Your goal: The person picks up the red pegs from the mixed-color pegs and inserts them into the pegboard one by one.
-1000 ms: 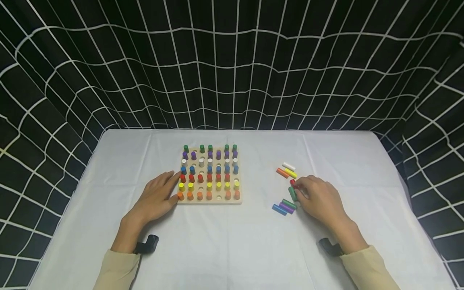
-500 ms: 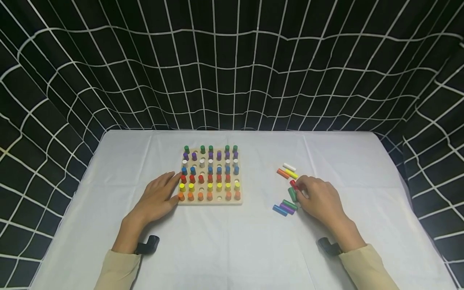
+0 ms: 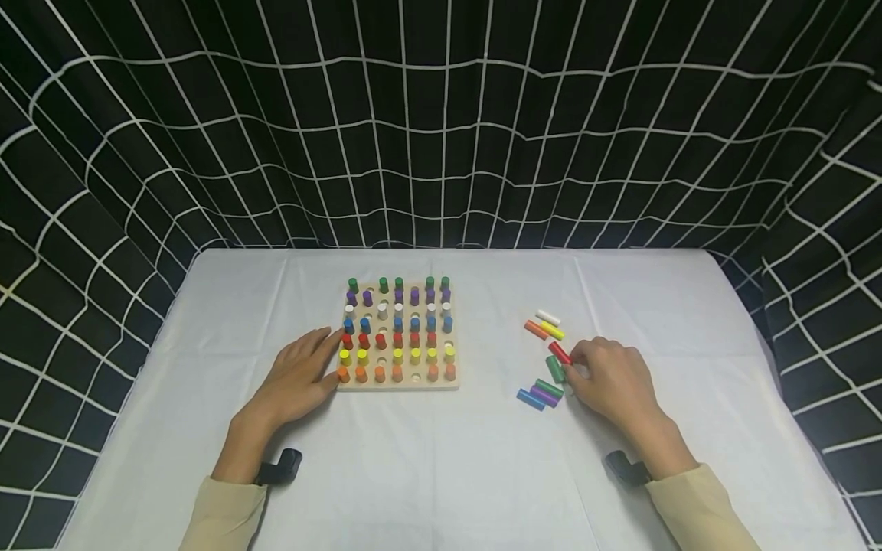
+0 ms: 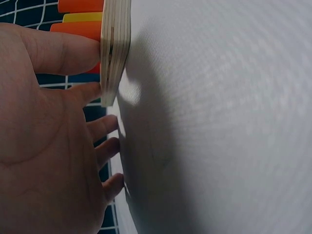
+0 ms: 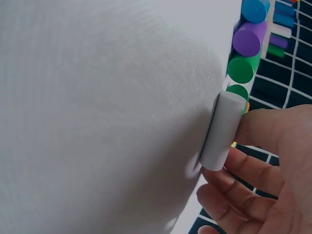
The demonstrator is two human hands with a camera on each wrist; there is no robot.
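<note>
My left hand (image 3: 301, 373) lies with extended fingers along the left side of a wooden peg board (image 3: 441, 386) filled with rows of coloured pegs. In the left wrist view, the thumb and index tip touch the board's layered edge (image 4: 116, 53). My right hand (image 3: 613, 383) rests low over the cloth, its fingertips right at the near end of a red peg (image 3: 559, 352). A green peg (image 3: 555, 370) lies beside the thumb. In the right wrist view, a white peg (image 5: 224, 129) on the cloth covers the thumb and index tips; I cannot tell whether they pinch anything.
Beyond the red peg lie white (image 3: 548, 317), yellow (image 3: 552, 330) and orange (image 3: 536, 330) pegs. Nearer me are green (image 3: 549, 387), purple (image 3: 545, 396) and blue (image 3: 530, 399) ones. A white cloth (image 3: 441, 474) covers the table; a dark gridded curtain (image 3: 427, 138) stands behind it.
My right hand's fingertips have shifted slightly right and back, so more of the red peg shows. The left hand and the board stay in place.
</note>
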